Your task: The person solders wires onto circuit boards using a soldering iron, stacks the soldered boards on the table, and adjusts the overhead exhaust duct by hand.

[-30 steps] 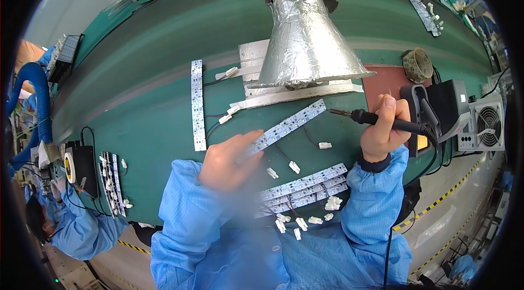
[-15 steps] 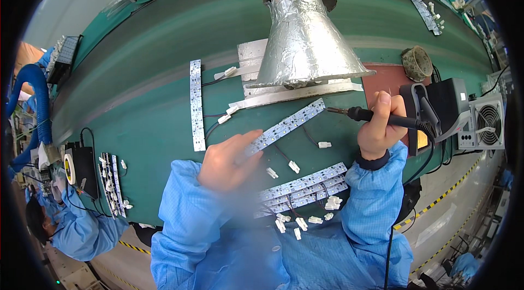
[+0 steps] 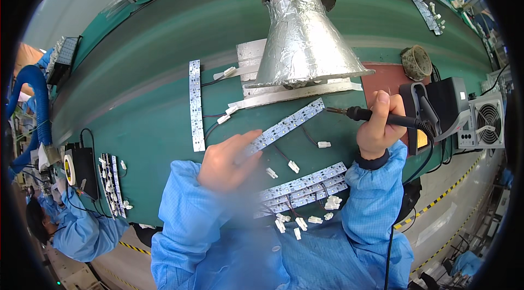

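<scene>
Holding a slim white circuit strip (image 3: 286,127), probably light, stiff, fragile, best taken by its edges, the left hand (image 3: 225,163) faces a black pen-shaped soldering iron (image 3: 361,115) gripped by the right hand (image 3: 376,134).

Leftward of the left hand (image 3: 226,163), flat green bench mat (image 3: 155,148) leaves passage. Ahead-left of the right hand (image 3: 379,129), a silver foil-covered conical hood (image 3: 308,44) blocks; rightward, a black boxy soldering station (image 3: 445,99); below-left, stacked white circuit strips (image 3: 305,180).
</scene>
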The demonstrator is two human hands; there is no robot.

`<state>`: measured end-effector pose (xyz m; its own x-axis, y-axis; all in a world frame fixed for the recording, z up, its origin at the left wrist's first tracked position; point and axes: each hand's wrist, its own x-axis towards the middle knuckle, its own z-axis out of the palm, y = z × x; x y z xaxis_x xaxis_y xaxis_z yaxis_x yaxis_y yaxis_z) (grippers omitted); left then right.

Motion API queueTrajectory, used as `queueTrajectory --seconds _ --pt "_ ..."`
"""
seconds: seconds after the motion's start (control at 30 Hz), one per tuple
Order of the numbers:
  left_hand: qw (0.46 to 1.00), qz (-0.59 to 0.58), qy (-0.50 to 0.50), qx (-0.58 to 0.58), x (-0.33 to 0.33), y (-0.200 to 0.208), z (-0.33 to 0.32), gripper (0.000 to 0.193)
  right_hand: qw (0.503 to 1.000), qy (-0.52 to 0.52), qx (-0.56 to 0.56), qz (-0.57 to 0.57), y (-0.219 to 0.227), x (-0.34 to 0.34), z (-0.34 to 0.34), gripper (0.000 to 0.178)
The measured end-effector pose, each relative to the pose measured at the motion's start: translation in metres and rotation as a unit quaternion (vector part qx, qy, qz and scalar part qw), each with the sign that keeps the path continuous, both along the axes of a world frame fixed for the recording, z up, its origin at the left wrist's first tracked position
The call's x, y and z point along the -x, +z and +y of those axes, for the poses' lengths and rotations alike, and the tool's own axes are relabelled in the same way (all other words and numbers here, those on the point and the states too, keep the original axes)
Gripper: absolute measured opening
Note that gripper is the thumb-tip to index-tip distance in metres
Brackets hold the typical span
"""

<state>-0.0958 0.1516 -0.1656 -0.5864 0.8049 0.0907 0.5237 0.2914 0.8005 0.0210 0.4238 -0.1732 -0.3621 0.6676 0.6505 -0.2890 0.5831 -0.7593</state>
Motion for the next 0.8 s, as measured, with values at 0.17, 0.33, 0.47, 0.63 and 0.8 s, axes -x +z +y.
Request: queueTrajectory --seconds 0.17,0.33,0.47,0.63,0.8 --pt "1.000 0.005 0.000 -0.003 0.000 0.001 0.000 0.042 1.000 0.016 -0.004 0.012 -0.002 0.000 0.002 0.035" --pt "1.000 -0.006 0.002 0.002 -0.002 0.001 -0.001 0.042 0.997 -0.041 0.031 0.062 -0.005 -0.002 0.009 0.035" --pt "1.000 0.007 0.004 -0.017 -0.002 -0.001 -0.002 0.042 0.992 -0.060 0.046 0.097 -0.005 0.001 0.015 0.035" --pt "0.999 -0.037 0.025 0.009 -0.002 0.006 -0.002 0.041 0.991 -0.063 0.049 0.109 -0.004 0.004 0.017 0.035" --pt "0.999 -0.039 0.025 0.010 -0.001 0.004 -0.004 0.039 0.990 -0.058 0.063 0.113 -0.004 0.005 0.017 0.035"
